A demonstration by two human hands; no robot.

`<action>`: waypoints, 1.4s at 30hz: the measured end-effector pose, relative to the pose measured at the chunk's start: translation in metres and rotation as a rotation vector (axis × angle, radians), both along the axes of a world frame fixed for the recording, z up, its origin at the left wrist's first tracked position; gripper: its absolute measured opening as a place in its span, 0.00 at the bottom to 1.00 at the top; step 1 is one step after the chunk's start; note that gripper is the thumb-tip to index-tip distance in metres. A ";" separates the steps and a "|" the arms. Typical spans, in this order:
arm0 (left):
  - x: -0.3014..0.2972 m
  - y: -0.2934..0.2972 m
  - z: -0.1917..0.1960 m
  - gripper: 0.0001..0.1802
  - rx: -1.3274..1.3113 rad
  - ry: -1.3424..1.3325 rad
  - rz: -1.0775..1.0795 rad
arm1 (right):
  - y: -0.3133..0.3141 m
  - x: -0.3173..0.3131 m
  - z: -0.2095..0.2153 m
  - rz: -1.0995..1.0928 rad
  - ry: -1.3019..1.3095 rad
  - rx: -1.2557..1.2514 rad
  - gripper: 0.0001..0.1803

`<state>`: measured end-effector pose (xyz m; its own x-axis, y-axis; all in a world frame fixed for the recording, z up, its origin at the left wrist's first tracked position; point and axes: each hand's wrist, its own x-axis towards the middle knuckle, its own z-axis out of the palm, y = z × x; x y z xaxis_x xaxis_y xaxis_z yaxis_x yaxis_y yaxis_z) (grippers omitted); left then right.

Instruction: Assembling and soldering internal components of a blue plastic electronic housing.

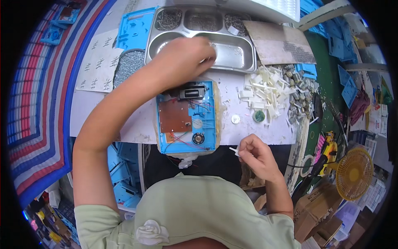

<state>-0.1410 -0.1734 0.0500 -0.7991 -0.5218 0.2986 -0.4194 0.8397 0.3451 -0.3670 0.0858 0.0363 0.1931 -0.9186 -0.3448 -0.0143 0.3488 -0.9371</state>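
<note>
Dressed in a pale green top with a white fabric rose at the chest, works bare-handed at a white table. Holds the left hand above a steel compartment tray, fingers loosely curled; impossible to tell, through the blur, of anything inside the grip. Pinches a small white plastic part between thumb and fingertips of the right hand, just off the table's front edge. Between the hands, lying open: a blue casing, fitted with a brown circuit board, a round speaker and red wires. Shows, left of the left hand, rows of dark marks, too small to read, on a white sheet, and, low to the right of the right hand, dark printing on a cardboard carton. Includes, beyond the right hand, heaps of white plastic pieces and grey metal parts, with a brown board farther off. Takes in a striped cloth far to the left of both hands and a yellow fan well right of the right.
</note>
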 end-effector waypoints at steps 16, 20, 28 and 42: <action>-0.023 -0.007 0.012 0.08 0.528 0.217 0.163 | -0.012 -0.015 0.011 -0.236 0.006 -0.154 0.17; 0.032 0.074 0.043 0.08 1.276 0.370 0.171 | -0.024 -0.003 0.014 -0.301 0.199 -0.500 0.20; 0.057 0.153 0.012 0.10 0.820 0.375 0.183 | -0.067 0.039 0.032 0.080 0.274 -0.869 0.20; 0.066 0.157 0.008 0.09 0.624 0.258 0.058 | -0.070 0.042 0.042 0.386 0.479 -1.010 0.19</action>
<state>-0.0747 -0.0168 0.0576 -0.7079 -0.6984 0.1052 -0.2970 0.4295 0.8528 -0.3249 0.0157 0.0780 0.5658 -0.7255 0.3918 -0.3811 -0.6515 -0.6560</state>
